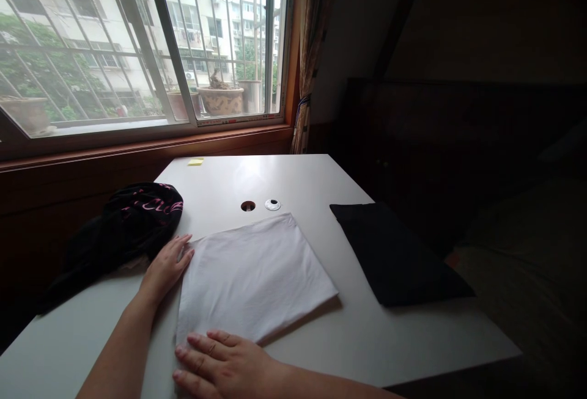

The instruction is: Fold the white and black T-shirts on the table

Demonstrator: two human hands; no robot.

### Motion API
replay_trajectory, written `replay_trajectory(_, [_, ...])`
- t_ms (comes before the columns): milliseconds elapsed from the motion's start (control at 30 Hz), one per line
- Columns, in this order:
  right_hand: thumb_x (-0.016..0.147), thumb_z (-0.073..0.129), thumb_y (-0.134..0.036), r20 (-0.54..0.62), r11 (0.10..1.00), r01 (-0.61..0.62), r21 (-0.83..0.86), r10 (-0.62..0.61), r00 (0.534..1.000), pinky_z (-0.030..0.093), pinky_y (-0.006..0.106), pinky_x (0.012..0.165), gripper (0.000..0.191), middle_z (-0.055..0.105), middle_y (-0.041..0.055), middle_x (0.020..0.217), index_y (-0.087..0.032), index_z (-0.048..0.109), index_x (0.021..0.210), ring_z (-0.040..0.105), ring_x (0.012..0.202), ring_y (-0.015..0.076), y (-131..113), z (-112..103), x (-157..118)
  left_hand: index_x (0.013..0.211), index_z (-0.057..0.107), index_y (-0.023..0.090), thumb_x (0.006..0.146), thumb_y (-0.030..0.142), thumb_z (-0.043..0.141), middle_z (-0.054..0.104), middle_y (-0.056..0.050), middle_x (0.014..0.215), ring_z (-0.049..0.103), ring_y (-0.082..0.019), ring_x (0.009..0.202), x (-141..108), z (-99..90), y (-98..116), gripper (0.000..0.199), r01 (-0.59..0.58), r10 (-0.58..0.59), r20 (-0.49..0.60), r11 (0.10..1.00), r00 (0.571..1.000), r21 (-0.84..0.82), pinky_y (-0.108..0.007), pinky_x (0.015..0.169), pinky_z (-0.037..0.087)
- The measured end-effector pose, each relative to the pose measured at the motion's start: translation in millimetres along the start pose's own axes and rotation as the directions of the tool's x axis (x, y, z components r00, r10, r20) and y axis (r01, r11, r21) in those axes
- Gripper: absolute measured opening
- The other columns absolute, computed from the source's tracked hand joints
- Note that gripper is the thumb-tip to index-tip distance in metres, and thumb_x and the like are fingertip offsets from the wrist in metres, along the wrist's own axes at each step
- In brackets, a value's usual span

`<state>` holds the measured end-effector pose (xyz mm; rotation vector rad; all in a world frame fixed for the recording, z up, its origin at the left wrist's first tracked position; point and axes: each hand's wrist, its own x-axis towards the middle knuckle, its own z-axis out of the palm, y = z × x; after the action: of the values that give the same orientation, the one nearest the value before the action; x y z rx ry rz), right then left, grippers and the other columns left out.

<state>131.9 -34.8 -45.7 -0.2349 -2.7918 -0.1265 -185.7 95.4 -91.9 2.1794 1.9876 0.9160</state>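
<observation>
A white piece of clothing (252, 277), folded into a flat rectangle, lies in the middle of the white table (298, 182). At its far left corner rests my left hand (169, 264), fingers extended, the tips touching the cloth edge. My right hand (224, 363) lies flat on the near left corner, palm down with fingers stretched out. Neither hand grips anything. To the right is a black folded cloth (394, 258), lying flat near the table's right edge. A crumpled black garment with pink lettering (142, 219) sits to the left of my left hand and hangs over the table edge.
Beyond the white cloth are a round cable hole (248, 206) and a silver ring cap (273, 204). A yellow sticky note (195, 161) is at the back left corner. Behind the table stand a barred window (197, 51) and a tied curtain (307, 63).
</observation>
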Motion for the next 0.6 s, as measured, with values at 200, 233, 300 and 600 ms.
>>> replay_trajectory(200, [0.111, 0.036, -0.037, -0.006, 0.987, 0.027, 0.155, -0.026, 1.000, 0.026, 0.030, 0.126, 0.046, 0.045, 0.0055, 0.161, -0.016, 0.046, 0.151, 0.036, 0.151, 0.0172, 8, 11, 0, 0.137, 0.063, 0.019, 0.095, 0.052, 0.050, 0.065, -0.013, 0.142, 0.053, -0.030, 0.140, 0, 2.2, -4, 0.055, -0.002, 0.002, -0.010, 1.000, 1.000, 0.006, -0.047, 0.121, 0.039])
replay_trajectory(233, [0.111, 0.038, -0.037, -0.002, 0.979, 0.009, 0.203, -0.009, 1.000, 0.026, 0.030, 0.126, 0.047, 0.044, 0.0072, 0.161, -0.015, 0.045, 0.152, 0.036, 0.152, 0.0175, 11, 6, 0, 0.136, 0.063, 0.019, 0.095, 0.052, 0.050, 0.065, -0.013, 0.142, 0.053, -0.030, 0.140, 0, 2.2, -3, 0.055, -0.003, 0.003, -0.012, 1.000, 1.000, 0.004, -0.046, 0.121, 0.039])
replay_trajectory(300, [0.109, 0.043, -0.041, 0.012, 0.950, -0.066, 0.305, 0.065, 0.998, 0.024, 0.033, 0.127, 0.056, 0.040, 0.0114, 0.163, -0.012, 0.039, 0.156, 0.032, 0.154, 0.0195, 20, -7, -4, 0.137, 0.063, 0.019, 0.095, 0.052, 0.050, 0.065, -0.012, 0.142, 0.053, -0.030, 0.140, 0, 1.9, -3, 0.055, -0.006, 0.006, -0.013, 1.000, 1.000, 0.002, -0.048, 0.121, 0.039])
replay_trajectory(600, [0.107, 0.040, -0.052, 0.171, 0.819, -0.499, 0.284, 0.469, 0.866, 0.023, 0.046, 0.129, 0.068, 0.027, 0.0168, 0.168, -0.009, 0.035, 0.160, 0.024, 0.157, 0.0276, 98, -9, -33, 0.140, 0.060, 0.019, 0.095, 0.054, 0.049, 0.062, -0.012, 0.146, 0.051, -0.030, 0.142, -2, -3.3, 5, 0.058, 0.033, -0.033, 0.024, 0.999, 0.999, -0.007, -0.047, 0.121, 0.038])
